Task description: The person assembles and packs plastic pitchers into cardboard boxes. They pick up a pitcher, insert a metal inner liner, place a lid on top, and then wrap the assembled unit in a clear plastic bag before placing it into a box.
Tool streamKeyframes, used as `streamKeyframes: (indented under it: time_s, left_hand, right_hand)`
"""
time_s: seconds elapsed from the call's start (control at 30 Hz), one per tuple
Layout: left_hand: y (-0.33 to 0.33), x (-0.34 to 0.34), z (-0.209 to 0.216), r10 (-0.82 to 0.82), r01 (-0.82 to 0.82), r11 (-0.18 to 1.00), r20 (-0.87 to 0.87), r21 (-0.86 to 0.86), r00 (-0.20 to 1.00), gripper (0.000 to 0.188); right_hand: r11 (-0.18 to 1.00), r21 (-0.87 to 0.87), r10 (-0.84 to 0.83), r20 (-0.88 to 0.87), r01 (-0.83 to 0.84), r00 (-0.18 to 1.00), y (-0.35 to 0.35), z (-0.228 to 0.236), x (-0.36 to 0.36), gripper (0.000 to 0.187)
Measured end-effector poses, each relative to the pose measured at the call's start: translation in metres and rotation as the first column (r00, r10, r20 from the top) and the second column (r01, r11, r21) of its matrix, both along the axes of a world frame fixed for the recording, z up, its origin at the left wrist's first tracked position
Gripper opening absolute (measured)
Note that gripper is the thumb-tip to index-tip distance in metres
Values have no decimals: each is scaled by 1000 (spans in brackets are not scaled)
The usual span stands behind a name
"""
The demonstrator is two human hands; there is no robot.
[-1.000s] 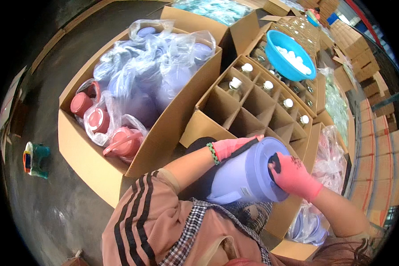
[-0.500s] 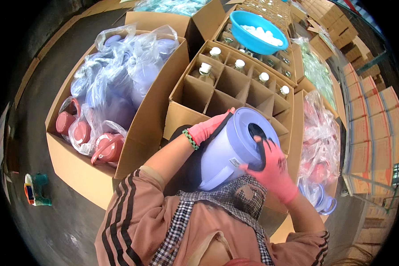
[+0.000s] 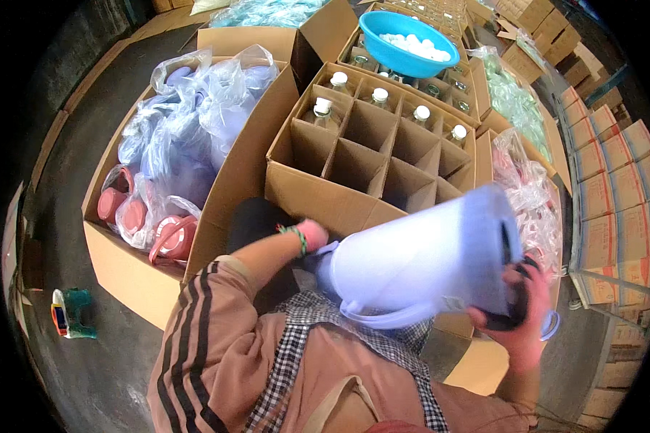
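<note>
A lilac thermos-type jug (image 3: 412, 252) with a side handle lies tilted across my lap, its top end toward the right and blurred by motion. My right hand (image 3: 516, 303), in a pink glove with dark fingertips, grips that top end. My left hand (image 3: 313, 234), also gloved, is beside the jug's base; its fingers are hidden. Just beyond the jug stands a divided carton (image 3: 325, 191) with several white-capped glass bottles (image 3: 379, 97) in its far cells.
At left, an open carton (image 3: 137, 289) holds bagged lilac jugs and red ones (image 3: 175, 237). A blue basin (image 3: 383, 54) of white caps sits on bottle cartons behind. Bagged pink and green goods (image 3: 513, 108) line the right, near stacked boxes (image 3: 599, 187). A small stool (image 3: 74, 314) stands at far left.
The jug has tipped from leaning upward to lying nearly sideways, its top swung right with my right hand. My left hand has moved from its upper side down to its base.
</note>
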State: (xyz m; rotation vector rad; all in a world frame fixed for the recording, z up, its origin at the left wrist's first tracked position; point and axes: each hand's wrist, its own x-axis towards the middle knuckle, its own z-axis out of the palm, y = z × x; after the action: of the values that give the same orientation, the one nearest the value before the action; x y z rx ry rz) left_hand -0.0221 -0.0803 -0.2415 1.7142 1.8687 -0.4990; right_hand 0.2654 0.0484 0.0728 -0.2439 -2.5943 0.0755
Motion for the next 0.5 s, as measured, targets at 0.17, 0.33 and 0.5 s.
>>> streamKeyframes:
  time_s: [0.17, 0.33, 0.5]
  left_hand:
    - [3, 75, -39, -51, 23, 996, 342, 84, 938, 27]
    - [-6, 86, -50, 6, -85, 988, 524, 128, 851, 25]
    - [-31, 49, -63, 88, -393, 885, 738, 251, 669, 22]
  right_hand:
    - [986, 169, -27, 124, 6, 992, -9, 48, 25, 63]
    - [992, 106, -72, 94, 62, 993, -6, 43, 30, 61]
    - [991, 42, -134, 96, 130, 986, -6, 33, 26, 60]
